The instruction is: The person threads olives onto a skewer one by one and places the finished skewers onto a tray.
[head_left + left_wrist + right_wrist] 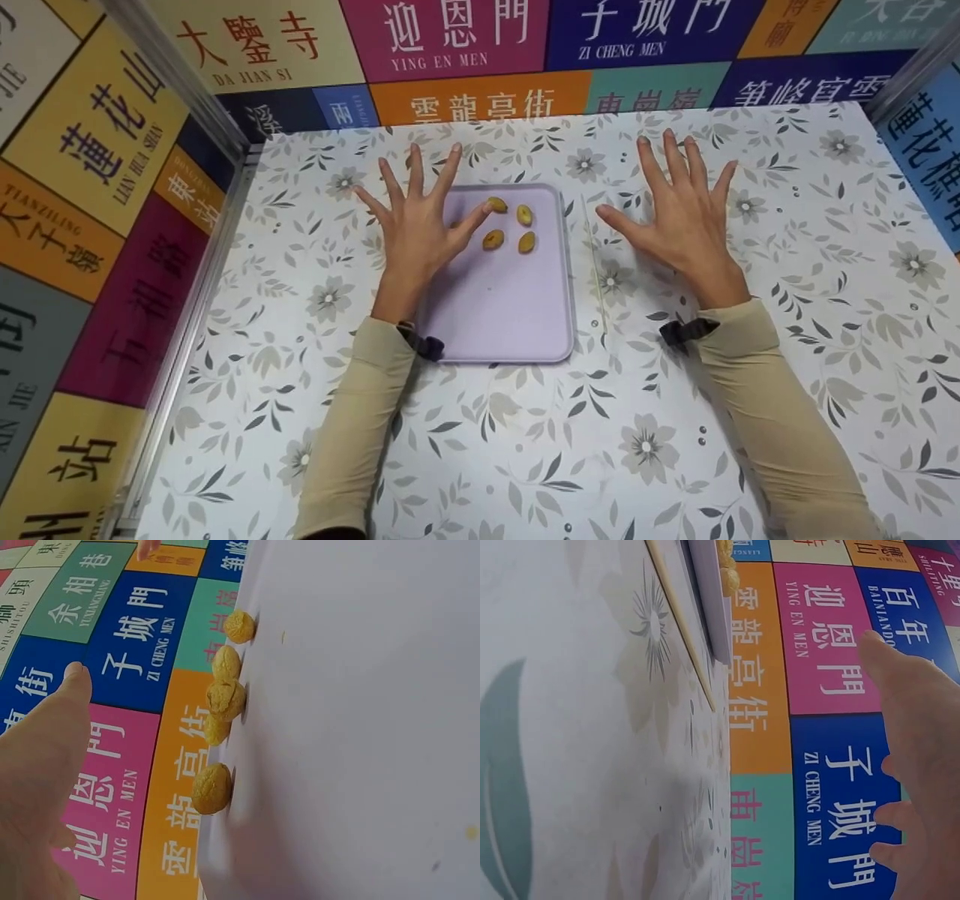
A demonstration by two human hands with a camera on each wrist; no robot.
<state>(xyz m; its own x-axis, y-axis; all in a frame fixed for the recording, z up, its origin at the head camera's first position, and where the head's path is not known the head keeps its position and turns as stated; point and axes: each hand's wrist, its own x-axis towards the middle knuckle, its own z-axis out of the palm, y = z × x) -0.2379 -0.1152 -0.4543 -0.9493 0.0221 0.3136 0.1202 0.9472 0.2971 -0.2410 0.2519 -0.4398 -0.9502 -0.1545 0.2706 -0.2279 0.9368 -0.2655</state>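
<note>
A lilac rectangular tray (495, 315) lies on the table and bears several small, wrinkled, yellow-brown oval fruits (493, 240) toward its far end. Over the tray's left side, my left hand (420, 225) is spread wide and holds nothing; it hides part of the tray. Five spread fingers also show on my right hand (686, 210), to the right of the tray, with nothing in it. Between tray and right hand lies a thin wooden skewer (596, 270) on the tablecloth. The left wrist view shows the fruits (212, 787) beyond the tray's bare surface.
A white cloth with grey flowers and leaves covers the table (510, 450). Panels with coloured blocks and large lettering (457, 45) stand along the back, and similar ones (97, 225) rise at the left. Another lettered panel (926, 142) borders the right edge.
</note>
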